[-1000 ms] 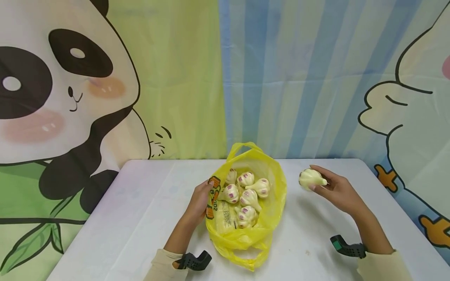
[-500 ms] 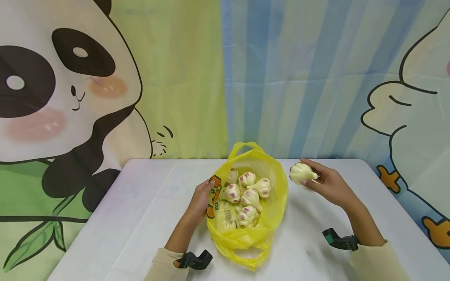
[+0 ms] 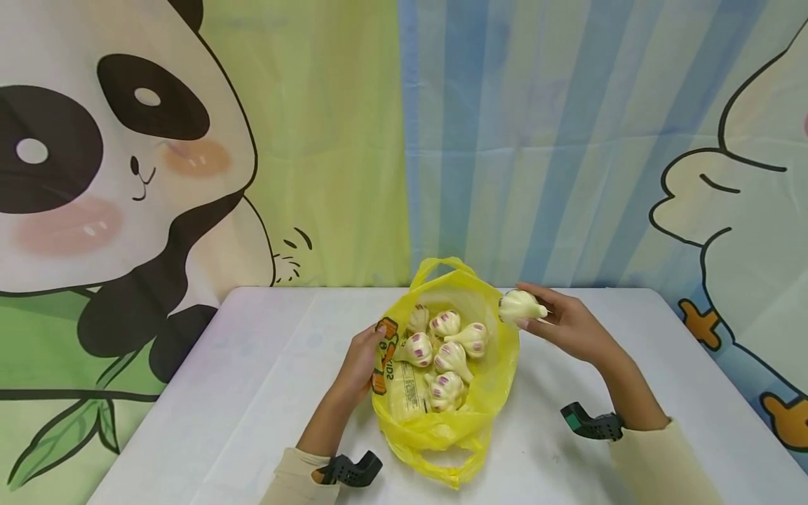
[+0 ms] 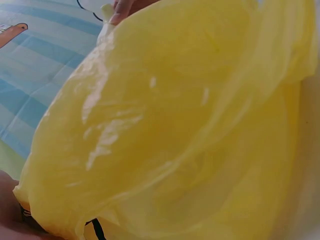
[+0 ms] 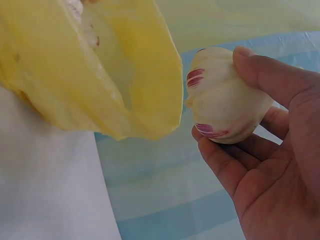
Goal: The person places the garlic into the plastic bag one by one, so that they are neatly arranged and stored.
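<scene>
A yellow plastic bag (image 3: pixel 499 379) stands with its mouth wide on the table, and several garlic bulbs (image 3: pixel 452 356) with purple marks lie inside it. My left hand (image 3: pixel 358 361) grips the bag's left rim; in the left wrist view the bag's yellow wall (image 4: pixel 150 125) covers most of that hand. Between the thumb and fingers of my right hand (image 3: pixel 571 326) is a garlic bulb (image 5: pixel 225 95), its stem towards the palm. This bulb is at the bag's upper right rim in the head view. The right wrist view shows it a little apart from the rim.
The bag rests on a white table (image 3: pixel 252 393) whose far edge meets a printed curtain (image 3: pixel 328 140) with a panda and blue stripes. A black wrist device (image 3: pixel 350 468) is on the left wrist and another black device (image 3: pixel 593 422) on the right.
My right hand has moved left with the garlic bulb, from well right of the bag up to its right rim. The left hand and the bag have stayed in place.
</scene>
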Available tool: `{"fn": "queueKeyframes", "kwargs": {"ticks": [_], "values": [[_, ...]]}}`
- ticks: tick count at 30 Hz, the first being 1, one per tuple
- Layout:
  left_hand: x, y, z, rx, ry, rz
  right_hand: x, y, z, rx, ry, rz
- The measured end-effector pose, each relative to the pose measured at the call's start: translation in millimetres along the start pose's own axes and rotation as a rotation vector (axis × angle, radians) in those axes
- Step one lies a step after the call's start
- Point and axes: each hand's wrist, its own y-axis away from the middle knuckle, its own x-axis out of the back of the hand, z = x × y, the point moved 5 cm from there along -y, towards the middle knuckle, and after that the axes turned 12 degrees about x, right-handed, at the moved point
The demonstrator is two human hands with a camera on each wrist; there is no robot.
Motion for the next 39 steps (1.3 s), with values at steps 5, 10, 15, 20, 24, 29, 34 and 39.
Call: {"fn": "queueKeyframes", "kwargs": {"ticks": [5, 10, 15, 20, 24, 29, 34, 39], "values": [[-1.7, -0.2, -0.2, 0.000, 0.000, -0.011, -3, -8.8, -2, 0.011, 0.000, -0.032], [-2.0, -0.1, -0.9, 0.002, -0.002, -0.014, -9, -20.1, -2, 0.009, -0.045, -0.069], [-0.2, 0.3, -0.4, -0.004, -0.001, -0.013, -16, -31.0, -5, 0.002, -0.098, -0.101], [0.1, -0.2, -1.5, -0.004, 0.014, -0.023, -26, -37.1, -6, 0.010, -0.113, -0.126], [0.8, -1.0, -1.8, -0.001, 0.011, -0.014, -34, -41.6, -2, 0.012, -0.099, -0.152], [0.0, -0.9, -1.0, 0.002, 0.009, -0.010, -41, -48.8, 0, -0.005, -0.081, -0.187], [0.3, -0.6, -0.8, 0.004, 0.010, -0.008, -49, -58.1, -2, 0.008, -0.087, -0.218], [0.3, -1.2, -1.9, 0.004, 0.009, -0.012, -60, -65.5, -1, 0.028, -0.103, -0.250]]}}
